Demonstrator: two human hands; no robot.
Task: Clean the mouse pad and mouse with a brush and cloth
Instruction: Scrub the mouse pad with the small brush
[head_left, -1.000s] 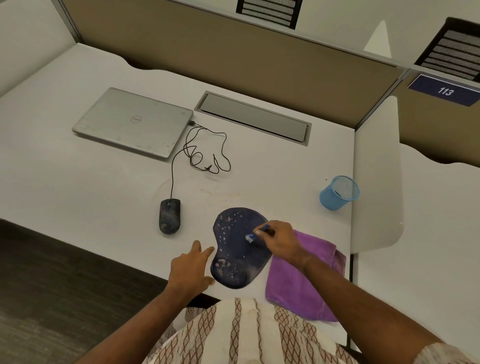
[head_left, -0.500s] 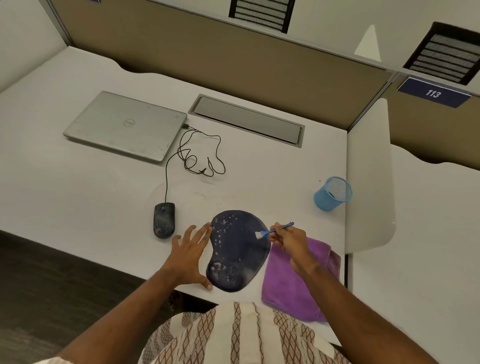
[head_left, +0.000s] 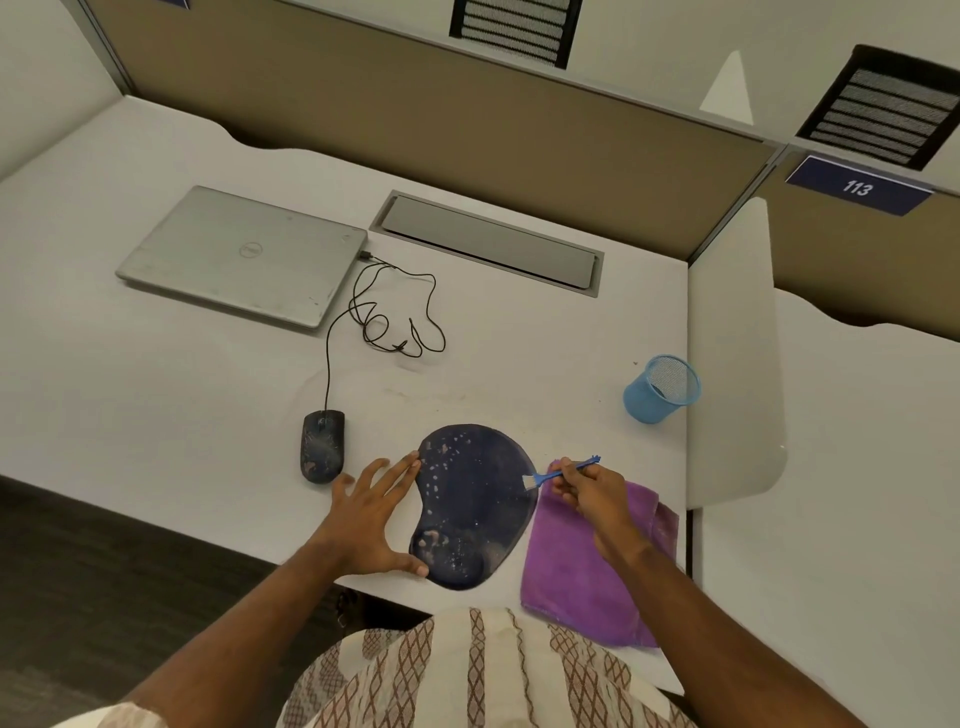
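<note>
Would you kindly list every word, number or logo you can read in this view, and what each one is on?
"113": white digits on the dark blue sign fixed to the partition at upper right.
Round logo on the lid of the closed silver laptop: too small and faint to read.
Nothing readable on the mouse pad, mouse, cloth, brush or blue mesh cup.

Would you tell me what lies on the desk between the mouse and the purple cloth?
In the head view, the mouse pad lies between the mouse and the purple cloth, with the left hand flat at its left edge.
</note>
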